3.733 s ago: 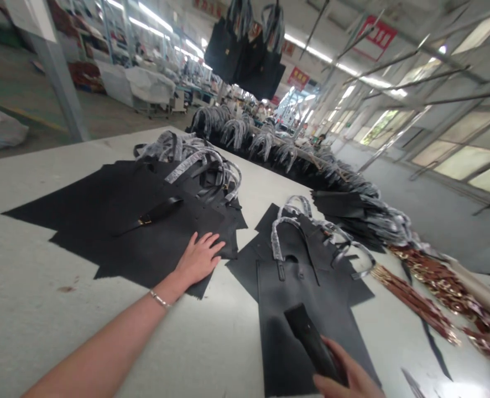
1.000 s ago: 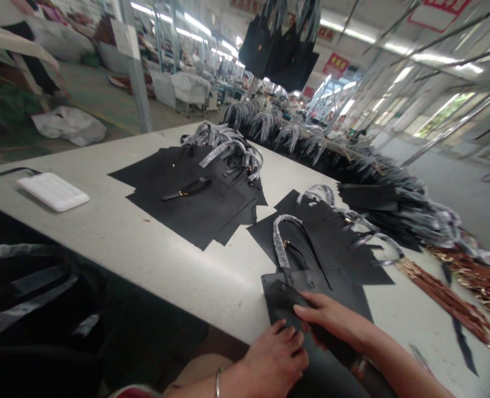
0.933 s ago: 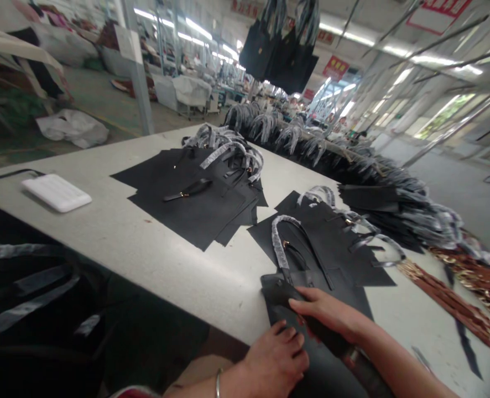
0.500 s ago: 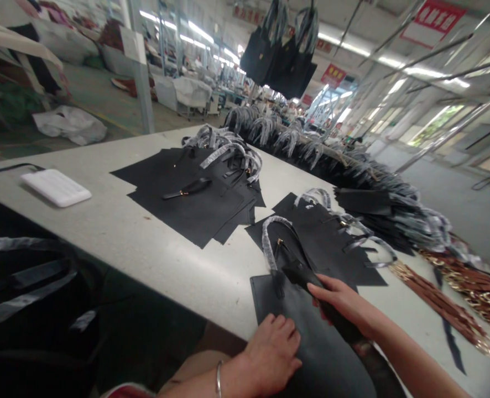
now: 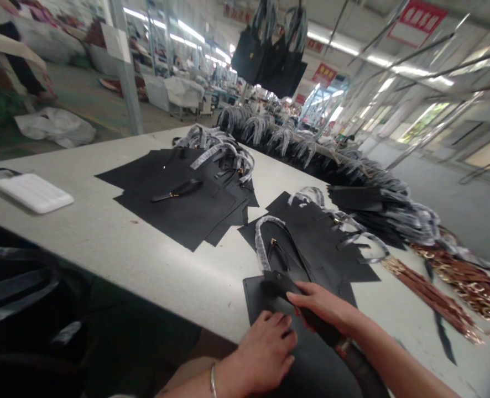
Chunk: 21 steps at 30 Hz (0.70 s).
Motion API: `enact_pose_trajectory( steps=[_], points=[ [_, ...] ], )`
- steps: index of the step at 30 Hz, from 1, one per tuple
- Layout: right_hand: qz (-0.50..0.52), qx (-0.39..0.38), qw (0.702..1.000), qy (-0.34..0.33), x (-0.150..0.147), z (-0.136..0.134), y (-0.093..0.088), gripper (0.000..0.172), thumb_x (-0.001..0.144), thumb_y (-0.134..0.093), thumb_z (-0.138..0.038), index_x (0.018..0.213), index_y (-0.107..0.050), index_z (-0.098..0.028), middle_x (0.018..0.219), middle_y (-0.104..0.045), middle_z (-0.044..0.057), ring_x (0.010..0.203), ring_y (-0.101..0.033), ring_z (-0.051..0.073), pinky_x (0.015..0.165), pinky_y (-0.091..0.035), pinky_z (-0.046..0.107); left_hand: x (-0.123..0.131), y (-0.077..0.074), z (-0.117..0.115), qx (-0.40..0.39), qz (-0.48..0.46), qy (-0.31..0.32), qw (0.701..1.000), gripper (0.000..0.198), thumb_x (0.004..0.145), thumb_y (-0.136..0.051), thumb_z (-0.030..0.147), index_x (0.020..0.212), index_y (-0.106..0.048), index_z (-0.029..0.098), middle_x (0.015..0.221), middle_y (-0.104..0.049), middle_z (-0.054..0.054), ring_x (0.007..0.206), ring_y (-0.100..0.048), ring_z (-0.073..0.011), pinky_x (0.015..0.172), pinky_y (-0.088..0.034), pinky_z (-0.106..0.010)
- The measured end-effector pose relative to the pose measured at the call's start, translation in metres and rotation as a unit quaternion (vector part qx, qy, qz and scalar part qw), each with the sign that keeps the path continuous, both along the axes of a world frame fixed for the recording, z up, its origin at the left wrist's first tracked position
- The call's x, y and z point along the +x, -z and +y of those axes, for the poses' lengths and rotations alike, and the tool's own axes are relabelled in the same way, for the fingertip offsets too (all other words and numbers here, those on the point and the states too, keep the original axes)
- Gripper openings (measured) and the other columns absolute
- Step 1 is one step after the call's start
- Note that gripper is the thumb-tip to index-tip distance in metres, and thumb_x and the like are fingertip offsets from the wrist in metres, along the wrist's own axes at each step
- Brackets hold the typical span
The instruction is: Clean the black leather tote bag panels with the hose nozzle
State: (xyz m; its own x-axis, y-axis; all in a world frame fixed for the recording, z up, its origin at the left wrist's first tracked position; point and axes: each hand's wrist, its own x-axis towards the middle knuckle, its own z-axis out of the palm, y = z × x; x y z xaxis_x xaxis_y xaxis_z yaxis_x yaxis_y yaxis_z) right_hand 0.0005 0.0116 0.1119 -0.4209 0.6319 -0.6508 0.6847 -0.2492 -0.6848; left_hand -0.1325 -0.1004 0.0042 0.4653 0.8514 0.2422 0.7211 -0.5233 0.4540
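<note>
Where the worktop point(image 5: 116, 237) edge comes nearest, the left hand point(image 5: 261, 354) lies flat with fingers spread on a black bag panel point(image 5: 265, 293), holding nothing, only pressing the sheet down. Just beyond it the right hand point(image 5: 319, 307) has its grip closed round a dark, handle-like tool point(image 5: 307, 309) whose tip rests on the same panel; what kind of tool it is the blur does not let me tell. The panel looks like thin leather or leatherette: light, limp, likely to slide on the smooth worktop and to crease if pinched, so a flat palm near the worked spot seems the safest hold, and lifting is best done at an edge or by the wrapped handle point(image 5: 262, 243) arching just behind. Farther on, a small heap of like panels point(image 5: 323, 243) lies under it, a wider stack point(image 5: 178, 204) sits well apart to the left, and a white pad point(image 5: 33, 193) lies at the far left. Brown straps with metal fittings point(image 5: 444, 287) trail off right.
</note>
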Motion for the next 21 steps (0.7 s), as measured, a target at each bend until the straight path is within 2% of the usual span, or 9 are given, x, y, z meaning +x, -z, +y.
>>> enact_pose_trajectory(
  steps=[5,7,10,13,17,19,21],
  points=[
    [-0.015,-0.026,1.000,-0.006,0.006,-0.001,0.001,0.034,0.078,-0.060,-0.052,0.083,-0.055,-0.019,0.062,-0.055,-0.004,0.042,-0.053,0.009,0.039,-0.040,0.020,0.000,0.000,0.001,0.001,-0.008,0.002,1.000,0.035,0.095,-0.040,0.044,0.115,-0.054,0.020,0.124,-0.056,-0.008,0.119,-0.045,-0.0237,0.099,-0.032,-0.041],
    [-0.003,0.000,1.000,-0.003,-0.003,0.004,0.005,0.032,0.079,-0.061,-0.050,0.082,-0.056,-0.019,0.063,-0.056,-0.004,0.044,-0.052,0.009,0.041,-0.040,0.020,0.001,0.002,0.001,0.004,-0.003,0.001,1.000,0.036,0.096,-0.039,0.045,0.116,-0.053,0.019,0.129,-0.054,-0.009,0.120,-0.045,-0.0243,0.100,-0.032,-0.042],
    [0.009,0.066,0.997,0.024,-0.009,0.016,0.006,0.028,0.080,-0.061,-0.046,0.090,-0.057,-0.020,0.064,-0.055,-0.005,0.046,-0.051,0.009,0.043,-0.039,0.020,0.002,0.004,0.002,0.000,0.003,0.002,1.000,0.034,0.096,-0.040,0.044,0.116,-0.052,0.020,0.134,-0.050,-0.008,0.121,-0.044,-0.0241,0.099,-0.033,-0.041],
    [0.004,0.091,0.994,0.053,0.010,0.018,-0.002,0.031,0.081,-0.059,-0.047,0.096,-0.056,-0.020,0.064,-0.054,-0.006,0.046,-0.051,0.009,0.043,-0.040,0.020,0.002,0.003,0.002,-0.008,0.001,0.002,1.000,0.030,0.095,-0.043,0.042,0.112,-0.053,0.020,0.135,-0.050,-0.007,0.121,-0.045,-0.0240,0.099,-0.033,-0.040],
    [-0.015,0.010,0.998,0.060,0.043,-0.001,-0.009,0.035,0.080,-0.061,-0.048,0.097,-0.057,-0.018,0.064,-0.057,-0.004,0.046,-0.054,0.009,0.043,-0.040,0.020,0.002,-0.002,0.003,-0.013,-0.007,-0.005,1.000,0.032,0.095,-0.042,0.042,0.115,-0.052,0.018,0.133,-0.052,-0.008,0.120,-0.045,-0.0243,0.099,-0.033,-0.040],
    [-0.017,-0.032,0.997,0.066,0.044,-0.014,-0.005,0.036,0.078,-0.063,-0.048,0.099,-0.058,-0.019,0.064,-0.058,-0.005,0.045,-0.054,0.009,0.043,-0.039,0.020,0.001,-0.004,0.004,-0.015,-0.007,-0.001,1.000,0.033,0.096,-0.041,0.041,0.117,-0.052,0.018,0.131,-0.053,-0.008,0.120,-0.045,-0.0240,0.099,-0.032,-0.040],
    [0.000,-0.040,0.997,0.073,0.033,-0.020,0.003,0.036,0.077,-0.064,-0.048,0.097,-0.058,-0.018,0.063,-0.058,-0.005,0.043,-0.053,0.009,0.040,-0.039,0.020,0.001,-0.004,0.004,-0.014,-0.004,0.007,1.000,0.032,0.096,-0.039,0.040,0.116,-0.053,0.018,0.128,-0.055,-0.008,0.119,-0.045,-0.0236,0.099,-0.032,-0.040]
  ],
)
